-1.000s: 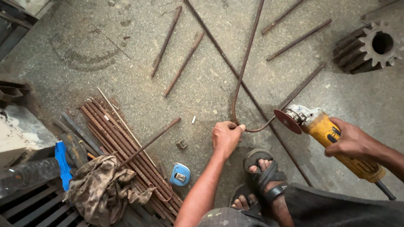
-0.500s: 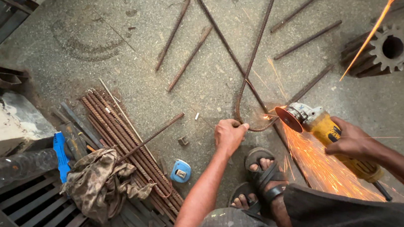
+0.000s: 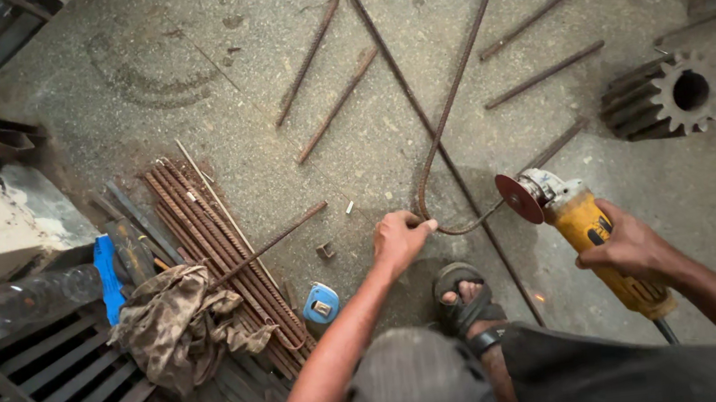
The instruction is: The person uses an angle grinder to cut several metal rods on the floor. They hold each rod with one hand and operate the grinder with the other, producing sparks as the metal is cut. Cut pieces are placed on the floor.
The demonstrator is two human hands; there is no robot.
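Note:
My left hand [image 3: 399, 239] grips the curved bend of a long bent steel rod [image 3: 452, 101] lying on the concrete floor. My right hand [image 3: 630, 245] holds a yellow angle grinder [image 3: 591, 237] by its body. The grinder's red disc [image 3: 519, 199] sits beside the rod's hooked end, just right of my left hand. No sparks come off the disc; one small glowing spot lies on the floor below it. My sandalled foot [image 3: 466, 300] rests on the floor below the bend.
Several short cut rods [image 3: 308, 60] lie scattered on the floor. A bundle of rusty rods [image 3: 220, 242], a crumpled rag [image 3: 178, 324], a blue tape measure [image 3: 321, 303] and a plastic bottle [image 3: 10, 306] lie to the left. A large steel gear [image 3: 662, 96] stands at right.
A second ago there were no sparks; half a second ago the disc threw sparks at the rod; now the sparks have stopped. Both hands stay in place.

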